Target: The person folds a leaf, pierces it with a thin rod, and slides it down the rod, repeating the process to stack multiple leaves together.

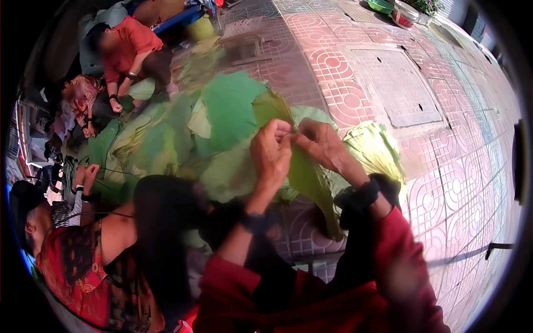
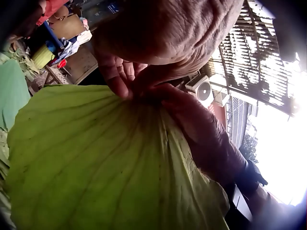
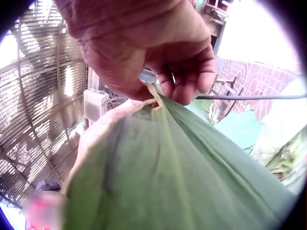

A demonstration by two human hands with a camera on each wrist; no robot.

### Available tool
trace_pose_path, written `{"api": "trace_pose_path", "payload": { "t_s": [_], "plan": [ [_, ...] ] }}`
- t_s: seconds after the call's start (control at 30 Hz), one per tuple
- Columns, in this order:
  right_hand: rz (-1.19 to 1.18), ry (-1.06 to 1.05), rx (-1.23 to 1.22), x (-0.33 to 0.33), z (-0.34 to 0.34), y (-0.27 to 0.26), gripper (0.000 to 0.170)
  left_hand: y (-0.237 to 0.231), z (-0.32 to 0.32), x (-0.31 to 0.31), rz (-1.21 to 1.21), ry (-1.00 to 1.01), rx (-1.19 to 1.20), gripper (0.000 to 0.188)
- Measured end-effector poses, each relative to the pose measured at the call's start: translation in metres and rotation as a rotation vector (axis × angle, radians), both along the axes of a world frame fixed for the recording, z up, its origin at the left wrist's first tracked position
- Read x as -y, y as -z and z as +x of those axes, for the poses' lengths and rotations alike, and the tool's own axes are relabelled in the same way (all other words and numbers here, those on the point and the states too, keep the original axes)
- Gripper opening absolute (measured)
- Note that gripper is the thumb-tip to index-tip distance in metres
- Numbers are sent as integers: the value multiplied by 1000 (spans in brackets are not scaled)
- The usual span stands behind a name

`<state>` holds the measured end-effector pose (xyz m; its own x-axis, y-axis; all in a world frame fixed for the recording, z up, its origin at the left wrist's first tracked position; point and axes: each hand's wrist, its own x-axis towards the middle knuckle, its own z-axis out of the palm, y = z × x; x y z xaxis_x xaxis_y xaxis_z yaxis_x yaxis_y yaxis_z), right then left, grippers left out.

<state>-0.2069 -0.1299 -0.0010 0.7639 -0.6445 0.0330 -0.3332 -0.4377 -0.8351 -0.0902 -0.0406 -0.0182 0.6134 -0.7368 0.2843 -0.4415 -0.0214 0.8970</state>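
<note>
Both hands meet over a large green lotus leaf (image 1: 311,188), which hangs down in folds below them. My left hand (image 1: 272,152) pinches the leaf at its gathered centre, fingers and thumb bent together. Right beside it, my right hand (image 1: 325,144) pinches the same spot. Veins fan out from that point across the broad leaf (image 2: 91,158) in the left wrist view. A thin tan strand (image 3: 153,96) stands at the gathered point under the right fingers (image 3: 184,91). Part of the leaf also sticks up beyond the hands.
A heap of lotus leaves (image 1: 227,111) spreads ahead and to the left. A pale folded bundle of leaves (image 1: 377,152) lies at the right on the patterned paving (image 1: 433,188). One person (image 1: 133,50) sits across the heap, another (image 1: 83,250) close at the left.
</note>
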Motion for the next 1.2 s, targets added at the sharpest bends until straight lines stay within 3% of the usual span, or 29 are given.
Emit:
{"api": "trace_pose_path", "payload": {
  "t_s": [0.17, 0.27, 0.47, 0.77, 0.9, 1.0, 1.07, 1.2],
  "plan": [
    [-143, 45, 38, 0, 3, 8, 33, 5, 2, 3, -58, 47, 3, 14],
    [-248, 102, 13, 0, 2, 10, 31, -5, 6, 0, -63, 93, -220, 9],
    [-192, 214, -24, 6, -1, 16, 25, -21, 17, -7, -90, 81, -494, 10],
    [-159, 209, -24, 8, -1, 25, 25, -11, 7, -1, -106, 231, -645, 10],
    [-128, 338, 58, 21, -12, 29, 25, -10, 3, 9, -142, 337, -673, 9],
    [-19, 312, 325, 54, -29, 33, 25, -15, 2, 25, -224, 363, -675, 9],
    [227, 132, 523, 49, -47, -3, 26, -24, 0, 34, -297, 369, -692, 9],
    [257, 168, 522, 74, -69, -11, 17, -26, -17, 52, -307, 429, -690, 9]
  ]
}}
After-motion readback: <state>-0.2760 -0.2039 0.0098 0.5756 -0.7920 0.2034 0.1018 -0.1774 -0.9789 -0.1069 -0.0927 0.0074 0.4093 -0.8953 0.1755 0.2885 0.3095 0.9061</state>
